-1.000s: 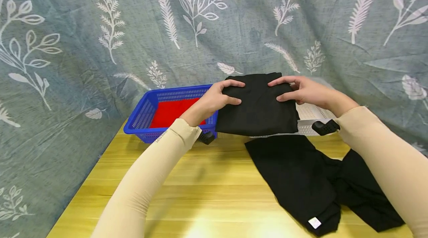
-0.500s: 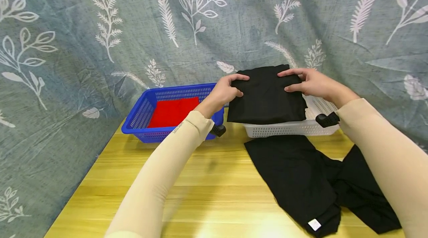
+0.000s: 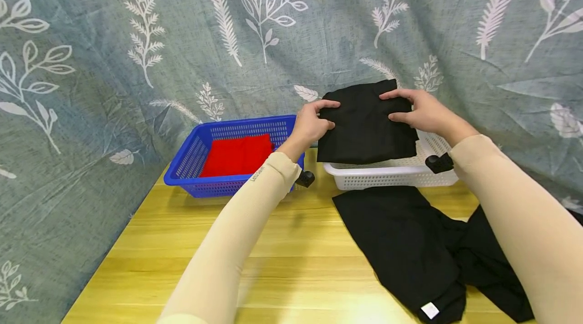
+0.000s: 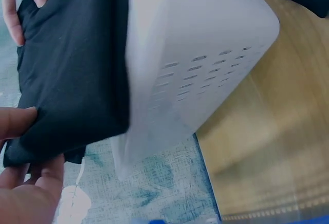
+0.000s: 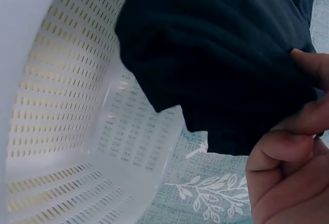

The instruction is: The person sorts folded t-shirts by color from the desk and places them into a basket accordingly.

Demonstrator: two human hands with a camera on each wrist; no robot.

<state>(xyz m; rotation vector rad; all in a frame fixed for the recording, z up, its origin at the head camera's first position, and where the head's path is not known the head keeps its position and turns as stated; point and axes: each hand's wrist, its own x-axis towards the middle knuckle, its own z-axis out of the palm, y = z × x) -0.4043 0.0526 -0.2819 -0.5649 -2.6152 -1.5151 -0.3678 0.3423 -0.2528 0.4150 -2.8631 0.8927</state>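
Observation:
A folded black cloth garment [image 3: 364, 126] is held up between both hands over the white basket [image 3: 387, 176]. My left hand [image 3: 309, 124] pinches its left edge, thumb on the near face and fingers reaching behind, as the left wrist view shows. On the right edge my right hand [image 3: 421, 111] grips the cloth; in the right wrist view the curled fingers [image 5: 288, 152] lie under it and the thumb is on top. The layered edge of the folded garment [image 5: 221, 70] hangs above the basket's slotted inside. Below the basket, another black garment [image 3: 401, 243] with a white tag lies spread on the table.
To the left stands a blue basket [image 3: 196, 179] with a folded red cloth [image 3: 237, 154] inside. Both baskets sit at the back of the wooden table [image 3: 182, 243], against a grey-green leaf-patterned curtain [image 3: 273, 25].
Both hands have carried the folded black garment up, back and to the right, from between the baskets to over the white one. More of the white basket's front now shows.

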